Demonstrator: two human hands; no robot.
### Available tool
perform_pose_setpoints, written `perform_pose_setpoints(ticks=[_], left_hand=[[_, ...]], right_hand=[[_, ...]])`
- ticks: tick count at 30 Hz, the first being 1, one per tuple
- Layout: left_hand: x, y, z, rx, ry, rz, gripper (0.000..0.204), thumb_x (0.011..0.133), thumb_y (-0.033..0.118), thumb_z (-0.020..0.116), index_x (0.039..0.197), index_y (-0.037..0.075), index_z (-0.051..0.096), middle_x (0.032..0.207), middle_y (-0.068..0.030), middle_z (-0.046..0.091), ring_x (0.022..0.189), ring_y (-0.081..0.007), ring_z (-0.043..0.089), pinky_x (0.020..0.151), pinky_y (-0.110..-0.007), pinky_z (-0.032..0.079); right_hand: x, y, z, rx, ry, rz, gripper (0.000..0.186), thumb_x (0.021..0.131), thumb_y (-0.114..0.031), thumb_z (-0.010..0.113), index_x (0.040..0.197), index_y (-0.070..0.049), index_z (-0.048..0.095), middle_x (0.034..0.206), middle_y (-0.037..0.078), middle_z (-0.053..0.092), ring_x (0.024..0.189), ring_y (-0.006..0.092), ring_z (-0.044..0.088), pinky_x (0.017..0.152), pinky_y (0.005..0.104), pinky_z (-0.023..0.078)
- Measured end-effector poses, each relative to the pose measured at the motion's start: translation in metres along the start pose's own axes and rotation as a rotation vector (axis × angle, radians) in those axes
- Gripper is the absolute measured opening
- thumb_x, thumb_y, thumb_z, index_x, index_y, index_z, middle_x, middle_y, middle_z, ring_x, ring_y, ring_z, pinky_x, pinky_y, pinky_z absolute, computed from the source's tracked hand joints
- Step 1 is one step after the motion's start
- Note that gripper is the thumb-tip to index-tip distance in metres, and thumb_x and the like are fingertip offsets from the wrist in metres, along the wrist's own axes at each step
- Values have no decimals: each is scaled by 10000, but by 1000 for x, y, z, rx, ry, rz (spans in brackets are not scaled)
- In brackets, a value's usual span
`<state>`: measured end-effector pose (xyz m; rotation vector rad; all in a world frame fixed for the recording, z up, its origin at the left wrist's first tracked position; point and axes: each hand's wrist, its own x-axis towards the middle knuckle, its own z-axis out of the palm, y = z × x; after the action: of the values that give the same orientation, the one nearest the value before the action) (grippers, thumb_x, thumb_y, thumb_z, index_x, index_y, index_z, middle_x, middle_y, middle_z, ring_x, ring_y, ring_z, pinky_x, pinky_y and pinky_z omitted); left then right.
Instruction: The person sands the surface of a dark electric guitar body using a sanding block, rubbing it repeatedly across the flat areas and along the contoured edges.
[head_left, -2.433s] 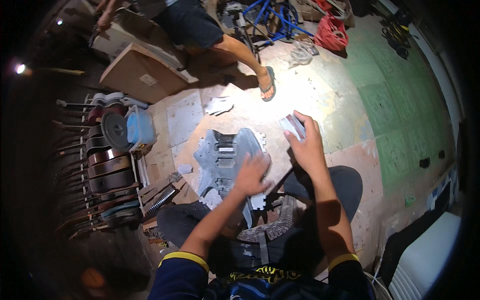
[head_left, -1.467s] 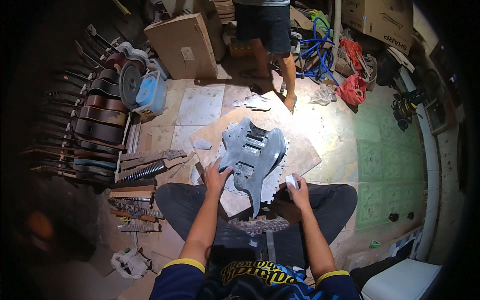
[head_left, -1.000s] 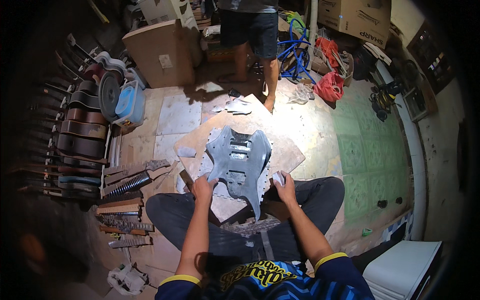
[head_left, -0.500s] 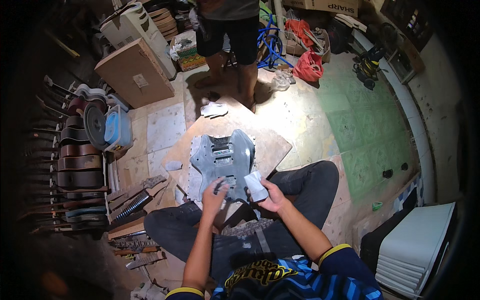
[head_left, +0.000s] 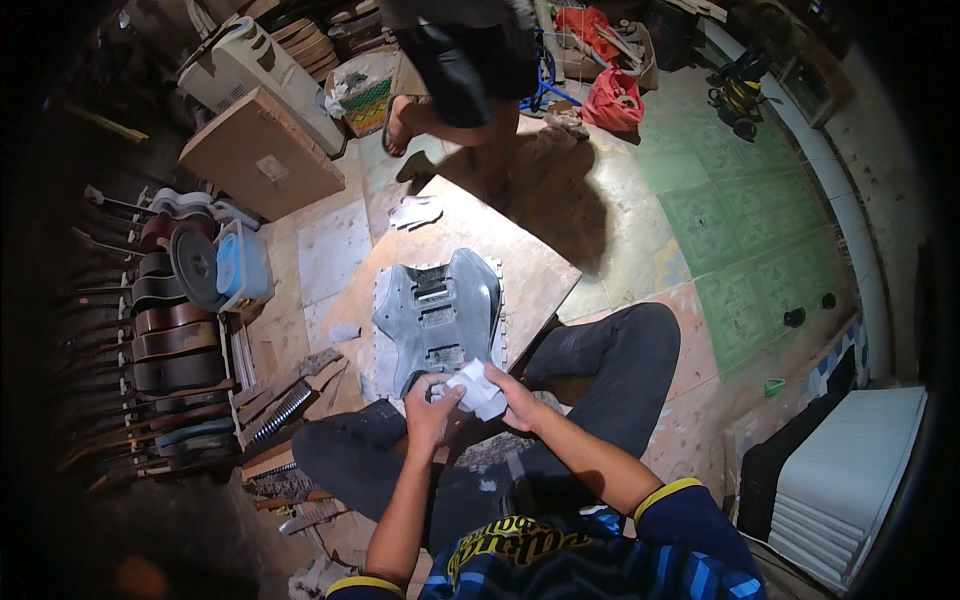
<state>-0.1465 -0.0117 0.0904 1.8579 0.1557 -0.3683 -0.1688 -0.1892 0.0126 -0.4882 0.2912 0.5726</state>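
Observation:
A folded white sheet [head_left: 480, 391], which looks like the paper back of sandpaper, is held over my lap between both hands. My left hand [head_left: 428, 408] pinches its left side with thumb and fingers. My right hand [head_left: 517, 402] grips the opposite edge, its fingers partly hidden behind the sheet. Just beyond my hands lies a grey electric guitar body [head_left: 404, 315] with rectangular cavities, flat on a light pad on a wooden board [head_left: 535, 265]. The body's near end is partly covered by my hands and the sheet.
Another person [head_left: 460, 85] stands beyond the board, one foot raised. A crumpled white paper [head_left: 415, 212] and a small pale roll [head_left: 345, 331] lie about the board. Guitar bodies [head_left: 175, 345] line a rack at left, beside guitar necks [head_left: 285, 410] and a blue-lidded tub [head_left: 240, 265].
My left hand has come off the guitar body's near end and taken hold of the sheet that my right hand held. The sheet moved left. The other person has turned and lifted a foot.

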Motion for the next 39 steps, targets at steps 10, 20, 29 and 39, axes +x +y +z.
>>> perform_pose_setpoints(ticks=[10, 20, 29, 39], left_hand=[[10, 1, -10, -23, -128, -31, 387, 909, 155, 777, 1227, -49, 694, 1166, -98, 711, 1062, -156, 635, 963, -295, 491], [7, 1, -17, 6, -171, -35, 402, 926, 132, 749, 1291, -25, 687, 1158, -102, 720, 1037, -132, 626, 940, -287, 497], [-1, 3, 3, -79, -48, 11, 389, 911, 174, 775, 1254, 2, 717, 1103, -120, 727, 981, -141, 649, 879, -291, 511], [0, -22, 14, 61, 25, 90, 380, 905, 209, 784, 1217, -3, 736, 1120, -147, 748, 1016, -195, 675, 926, -314, 504]], right_hand=[[-10, -17, 15, 9, 41, 34, 662, 1001, -647, 501, 1519, -238, 457, 1313, 38, 648, 1068, 207, 666, 709, 386, 551], [-8, -18, 12, -31, 13, 36, 480, 1031, -381, 563, 1447, -160, 474, 1207, 40, 644, 1035, 184, 668, 668, 368, 569], [-7, -14, 16, -129, 107, 5, 425, 1075, -329, 511, 1442, -116, 477, 1245, 40, 640, 1087, 159, 651, 857, 324, 550], [-15, -4, 12, -193, 85, 60, 734, 1061, -543, 486, 1623, -113, 289, 1501, 67, 492, 1308, 169, 520, 1068, 339, 440]])
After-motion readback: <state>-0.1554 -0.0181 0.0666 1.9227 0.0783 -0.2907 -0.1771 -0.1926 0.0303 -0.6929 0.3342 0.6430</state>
